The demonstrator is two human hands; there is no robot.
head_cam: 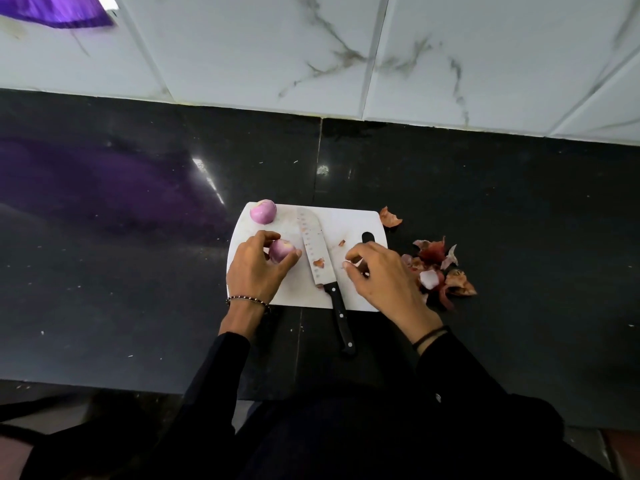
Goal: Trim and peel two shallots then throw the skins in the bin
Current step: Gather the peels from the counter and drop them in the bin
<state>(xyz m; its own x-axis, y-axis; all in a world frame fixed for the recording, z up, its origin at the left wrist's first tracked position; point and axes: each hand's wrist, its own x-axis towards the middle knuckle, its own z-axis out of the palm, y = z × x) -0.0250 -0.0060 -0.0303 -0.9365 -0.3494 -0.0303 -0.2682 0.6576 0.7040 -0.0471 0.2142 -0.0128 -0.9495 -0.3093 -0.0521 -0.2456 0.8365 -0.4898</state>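
The fingers (268, 236) of your left hand (256, 271) are curling round the near shallot (280, 250), with the thumb pressing its right side. You are holding it on the left part of the white cutting board (346, 223). It is showing pink, peeled flesh with a pale cut top.

The fingertips (350, 255) of your right hand (384, 275) are bending down and pinching a pale scrap of skin (354, 261) over the board's right part, just right of the knife (313, 252).

The far shallot (263, 212), also peeled, is sitting at the board's far left corner, apart from your left hand.

The knife is lying lengthwise down the middle of the board, between your hands, tip pointing away from you. Its black handle (341, 320) is overhanging the near edge above the black counter (138, 271). One small flake (318, 262) is resting on the blade; another (341, 242) is lying on the board beside it.

A heap of skins (440, 271) is lying on the counter just off the board's right edge, partly behind your right hand. One loose skin (390, 218) is sitting off the board's far right corner.

A beaded bracelet (247, 300) is circling your left wrist.
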